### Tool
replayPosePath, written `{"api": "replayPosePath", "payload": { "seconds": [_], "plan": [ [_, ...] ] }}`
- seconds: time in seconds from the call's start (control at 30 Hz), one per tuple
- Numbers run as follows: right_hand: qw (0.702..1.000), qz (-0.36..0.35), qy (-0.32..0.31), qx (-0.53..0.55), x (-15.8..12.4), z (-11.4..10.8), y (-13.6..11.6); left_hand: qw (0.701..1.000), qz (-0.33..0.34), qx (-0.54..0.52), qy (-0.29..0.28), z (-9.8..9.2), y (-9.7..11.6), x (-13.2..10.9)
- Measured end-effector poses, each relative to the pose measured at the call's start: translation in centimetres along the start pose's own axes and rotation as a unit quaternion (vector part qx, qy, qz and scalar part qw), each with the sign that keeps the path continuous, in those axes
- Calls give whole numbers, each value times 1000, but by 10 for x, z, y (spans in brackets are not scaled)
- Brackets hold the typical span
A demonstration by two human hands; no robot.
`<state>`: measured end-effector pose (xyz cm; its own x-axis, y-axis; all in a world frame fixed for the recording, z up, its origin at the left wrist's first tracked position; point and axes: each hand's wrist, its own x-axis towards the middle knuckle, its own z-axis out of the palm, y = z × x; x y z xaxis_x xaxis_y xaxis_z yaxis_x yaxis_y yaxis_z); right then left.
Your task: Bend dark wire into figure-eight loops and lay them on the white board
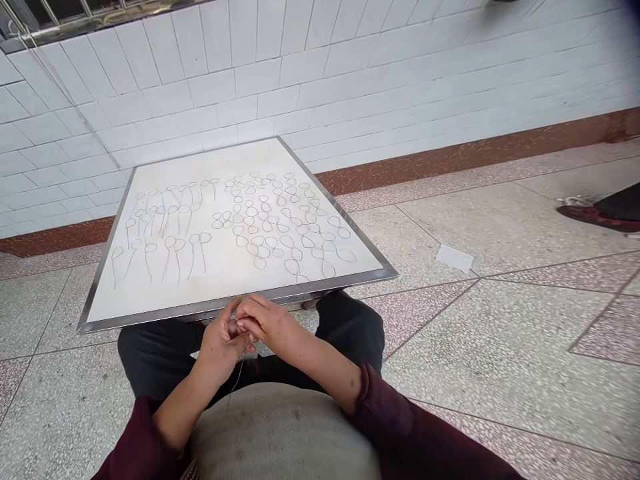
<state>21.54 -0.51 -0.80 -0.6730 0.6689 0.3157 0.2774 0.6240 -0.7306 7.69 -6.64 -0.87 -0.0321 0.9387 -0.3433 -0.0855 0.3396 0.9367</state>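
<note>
Close together at the table's near edge, my left hand (pixel 220 343) and my right hand (pixel 264 321) are both closed, fingertips meeting. Between them they pinch a thin wire (pixel 235 385), whose free end hangs down toward my lap. The part inside the fingers is hidden. On the white tabletop in front lie several wires with one loop and a long tail (pixel 170 260), set in rough rows at the left. To the right are several wires bent into figure-eight loops (pixel 295 248), some overlapping.
The low table (pixel 350 275) has a grey metal rim and stands by a white tiled wall (pixel 210 100). A white paper piece (pixel 454 259) lies on the speckled floor at the right. Farther right, another person's dark red shoe (pixel 597 217) shows.
</note>
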Motion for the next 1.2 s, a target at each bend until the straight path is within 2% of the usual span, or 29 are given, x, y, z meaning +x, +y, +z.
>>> {"api": "replayPosePath", "payload": {
  "seconds": [0.2,0.47,0.6,0.67,0.73,0.83,1.0,1.2],
  "plan": [
    [997,50,48,28,-1,8,11,999,19,-31,21,1,-6,1],
    [989,39,123,-73,-3,13,6,999,25,-14,36,2,3,-1],
    [986,53,133,-81,-3,15,4,998,37,-14,40,4,3,-2],
    [987,97,124,-42,-2,14,4,998,48,2,47,4,1,-2],
    [979,167,96,61,1,12,3,997,56,17,48,3,-1,-1],
    [939,247,42,234,6,4,4,997,59,10,46,0,-2,0],
    [910,261,47,319,8,-4,7,997,57,-3,47,0,1,-2],
    [856,258,50,446,7,6,15,997,64,-7,49,0,1,-2]
  ]
}}
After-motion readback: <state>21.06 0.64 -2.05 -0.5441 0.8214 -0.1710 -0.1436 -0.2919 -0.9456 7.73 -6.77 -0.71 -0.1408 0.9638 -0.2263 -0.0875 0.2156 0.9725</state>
